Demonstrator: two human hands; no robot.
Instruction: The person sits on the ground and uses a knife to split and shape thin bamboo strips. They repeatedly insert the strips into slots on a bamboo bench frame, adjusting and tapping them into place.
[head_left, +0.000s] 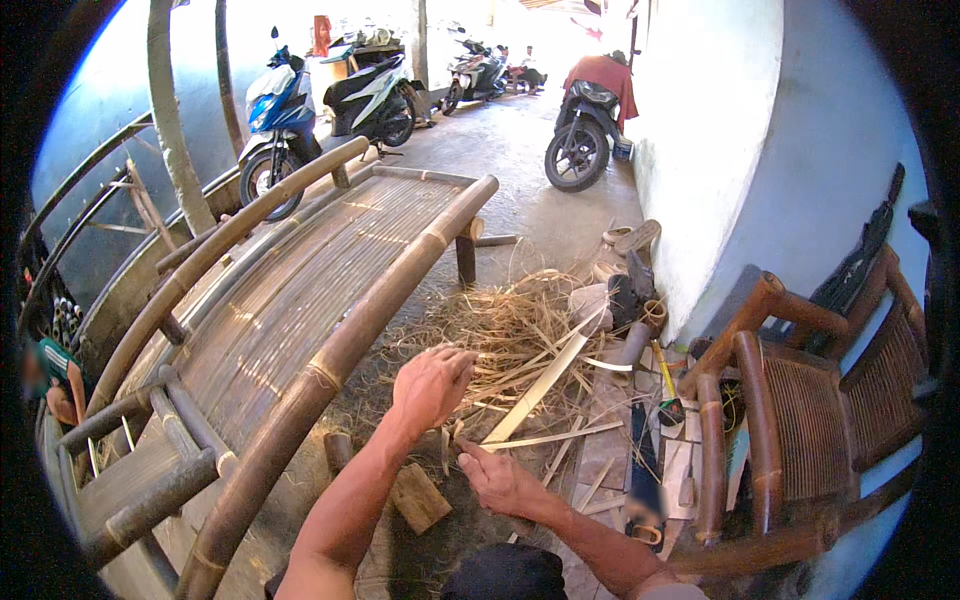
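Observation:
In front of me, my left hand (435,385) is raised with its fingers curled; whatever lies inside them is hidden. Lower and to the right, my right hand (498,485) is closed at the lower end of a broad, pale bamboo strip (540,390). This strip slants up and away to the right. A narrower pale strip (560,437) runs sideways just beyond my right hand. Beneath and past both hands spreads a pile of thin bamboo shavings (515,330). A short wood block (419,498) lies beside my left forearm.
A long bamboo bench (335,350) fills the left side. At right stands a brown bamboo chair (800,420). Near it lie a tape measure (671,410) and bamboo offcuts (636,343). Beyond are a parked motorbike (580,130), a blue motorbike (272,125) and a white wall (705,130).

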